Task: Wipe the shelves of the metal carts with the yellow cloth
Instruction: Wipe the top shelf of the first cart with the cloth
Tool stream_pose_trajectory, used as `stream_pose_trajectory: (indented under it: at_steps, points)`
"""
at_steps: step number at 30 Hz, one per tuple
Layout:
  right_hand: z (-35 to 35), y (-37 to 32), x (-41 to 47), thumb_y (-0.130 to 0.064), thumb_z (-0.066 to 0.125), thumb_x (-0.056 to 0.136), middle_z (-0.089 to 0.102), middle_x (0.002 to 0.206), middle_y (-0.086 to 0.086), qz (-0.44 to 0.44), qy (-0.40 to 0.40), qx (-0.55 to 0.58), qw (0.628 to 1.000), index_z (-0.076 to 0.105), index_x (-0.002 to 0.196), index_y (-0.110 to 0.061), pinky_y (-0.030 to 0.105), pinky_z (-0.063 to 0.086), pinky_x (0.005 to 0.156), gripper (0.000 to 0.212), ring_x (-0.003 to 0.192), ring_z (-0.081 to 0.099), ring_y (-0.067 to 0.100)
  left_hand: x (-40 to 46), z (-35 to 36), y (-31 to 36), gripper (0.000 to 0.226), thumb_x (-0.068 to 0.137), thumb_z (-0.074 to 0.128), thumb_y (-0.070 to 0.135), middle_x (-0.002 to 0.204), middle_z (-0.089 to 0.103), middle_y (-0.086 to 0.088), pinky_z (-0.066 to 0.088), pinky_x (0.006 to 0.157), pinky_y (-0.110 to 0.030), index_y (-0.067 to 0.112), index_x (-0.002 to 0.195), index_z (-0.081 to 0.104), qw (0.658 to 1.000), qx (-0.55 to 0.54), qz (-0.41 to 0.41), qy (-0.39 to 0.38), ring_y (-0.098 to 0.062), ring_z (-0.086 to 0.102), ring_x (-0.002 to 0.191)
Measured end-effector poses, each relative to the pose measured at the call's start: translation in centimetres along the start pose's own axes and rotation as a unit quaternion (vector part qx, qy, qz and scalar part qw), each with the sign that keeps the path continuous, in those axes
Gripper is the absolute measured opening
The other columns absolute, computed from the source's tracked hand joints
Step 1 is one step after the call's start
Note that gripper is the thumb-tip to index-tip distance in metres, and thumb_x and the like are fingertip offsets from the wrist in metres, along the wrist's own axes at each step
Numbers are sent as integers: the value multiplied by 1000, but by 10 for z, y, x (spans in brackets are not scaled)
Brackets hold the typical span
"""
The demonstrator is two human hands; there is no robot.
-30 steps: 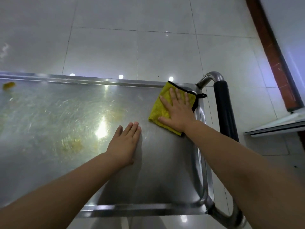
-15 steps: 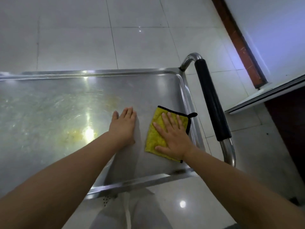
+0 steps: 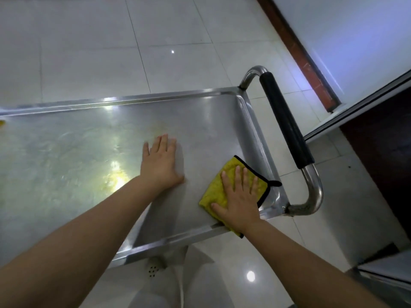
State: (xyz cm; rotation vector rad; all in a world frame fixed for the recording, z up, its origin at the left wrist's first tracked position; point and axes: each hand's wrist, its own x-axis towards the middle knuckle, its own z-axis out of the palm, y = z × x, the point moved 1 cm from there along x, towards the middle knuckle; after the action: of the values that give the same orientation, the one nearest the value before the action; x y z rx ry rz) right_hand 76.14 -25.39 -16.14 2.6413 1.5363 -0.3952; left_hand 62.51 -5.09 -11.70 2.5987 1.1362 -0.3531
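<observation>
The right hand [image 3: 239,202] lies flat on the yellow cloth [image 3: 216,190], palm down, fingers straight and slightly spread, thumb extended to the left across the fabric. The hand presses the cloth against the top shelf [image 3: 200,130] of the metal cart; no finger curls around the fabric. The cloth is folded and has a black trim with a small black loop [image 3: 275,183] at its right corner. It sits in the near right corner of the shelf, touching the raised right rim, and its near corner hangs over the near rim [image 3: 169,242] below the wrist.

The left hand [image 3: 161,163] rests flat on the bare metal of the shelf, well to the left of the cloth, fingers straight and close together, holding nothing. Both forearms are bare.

The shelf surface is brushed metal with yellowish smears [image 3: 115,176] and bright light reflections to the left of the left hand. A small yellow spot [image 3: 1,123] shows at the far left edge of the view.

Beside the right end of the shelf runs the cart handle [image 3: 287,123], a bent metal tube with a black grip sleeve. The cart stands on a pale tiled floor [image 3: 89,52]. A reddish-brown skirting [image 3: 298,52] runs along the wall at upper right
</observation>
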Motion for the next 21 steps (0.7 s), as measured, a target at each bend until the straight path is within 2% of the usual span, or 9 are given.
stream_pose_trajectory:
  at_steps: [4,7,11,14,18,21]
  points:
    - [-1,-14,-7,-80,20,70,-22,156,12,35,-20,-4,999,-16,149,-10,54,-17,113,112,142,-28,28,-9,-11,-58,122,67,66,71,159,-2,-14,-1,115,-52,7,151,4,996,26,-70,-43,-29,-1,147]
    - [-5,-24,-9,-81,11,67,-22,156,16,57,-32,-6,998,-22,145,-8,54,-19,112,113,139,-33,28,-13,-8,-78,122,61,67,75,157,12,-14,5,116,-51,7,148,15,995,60,-58,-61,-30,11,145]
    - [-9,-38,1,-83,3,64,-20,157,19,98,-31,-5,995,-17,149,-5,55,-19,112,117,139,-32,30,-9,-8,-81,122,56,65,79,151,24,-12,13,116,-47,7,144,23,996,56,-41,-57,-29,23,140]
    - [-12,-49,16,-84,-2,64,-18,157,20,125,-23,-4,992,-12,150,-4,55,-18,113,119,143,-25,33,-4,-11,-82,121,58,64,79,151,23,-13,13,116,-46,7,145,21,995,69,-34,-65,-29,23,140]
    - [-18,-61,55,-86,2,66,-16,158,20,143,-15,0,990,-11,150,-3,57,-16,113,119,144,-21,35,1,-13,-79,120,63,68,71,155,13,-15,8,117,-45,5,147,12,992,97,-40,-72,-30,13,144]
    - [-26,-67,92,-85,21,77,-15,158,20,136,-22,-5,990,-9,151,-3,58,-13,113,114,145,-19,35,7,-14,-76,122,66,67,69,158,5,-14,3,117,-45,5,149,5,991,91,-47,-85,-30,5,146]
